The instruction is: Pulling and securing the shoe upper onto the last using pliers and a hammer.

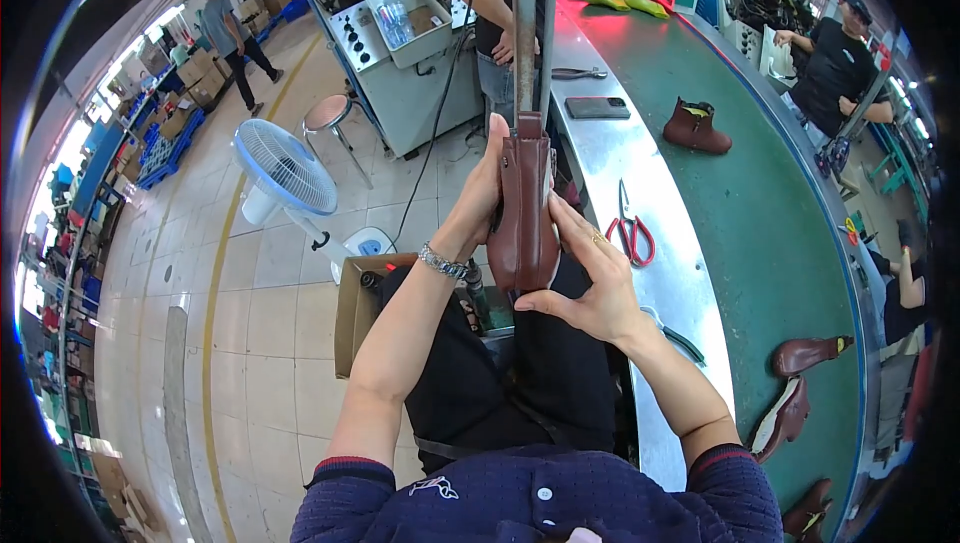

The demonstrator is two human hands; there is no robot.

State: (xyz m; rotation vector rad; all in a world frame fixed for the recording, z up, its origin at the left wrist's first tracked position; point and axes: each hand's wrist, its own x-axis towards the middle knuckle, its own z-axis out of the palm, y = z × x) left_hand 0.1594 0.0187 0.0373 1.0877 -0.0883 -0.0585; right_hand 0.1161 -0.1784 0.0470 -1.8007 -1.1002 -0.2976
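Observation:
A brown leather ankle boot (524, 218) is upright in front of me, its rounded toe pointing down toward my lap and its shaft against a metal post (526, 33). My left hand (480, 193) presses along the boot's left side, fingers pointing up; a metal watch is on that wrist. On the other side, my right hand (600, 283) grips the boot, its thumb reaching under the toe. Some of the fingers are hidden behind the leather.
To the right, a metal ledge carries red-handled scissors (631, 233), pliers (580, 73) and a phone (597, 108). Beyond it, several brown boots (697, 128) lie on a green conveyor (740, 263). A fan (285, 168), stool (326, 113) and cardboard box (352, 318) stand left. People are nearby.

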